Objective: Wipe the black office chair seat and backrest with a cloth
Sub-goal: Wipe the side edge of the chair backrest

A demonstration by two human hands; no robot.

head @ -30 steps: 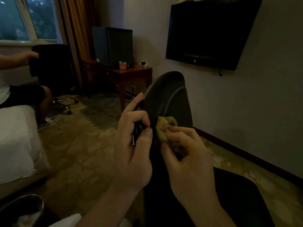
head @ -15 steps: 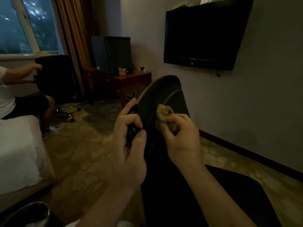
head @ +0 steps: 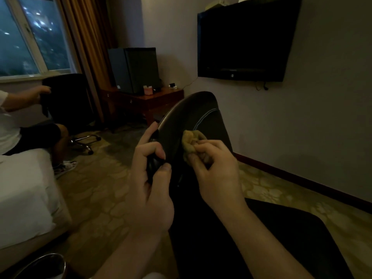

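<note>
The black office chair's backrest (head: 193, 117) rises in the middle of the view, with pale stitching near its top. Its dark seat (head: 271, 238) spreads at the lower right. My left hand (head: 151, 190) grips the backrest's left edge, thumb and fingers wrapped around it. My right hand (head: 215, 174) holds a bunched yellow-green cloth (head: 191, 141) and presses it against the front of the backrest, just right of my left hand.
A white bed (head: 22, 194) lies at the left, with a seated person (head: 24, 121) touching a second black chair (head: 68, 101). A wooden desk (head: 145, 101) with a dark box stands behind. A TV (head: 243, 41) hangs on the right wall. A metal bin (head: 42, 266) sits at bottom left.
The cloth and my right hand have slid up the backrest. My left hand keeps its grip on the edge. The view has tilted up slightly.
</note>
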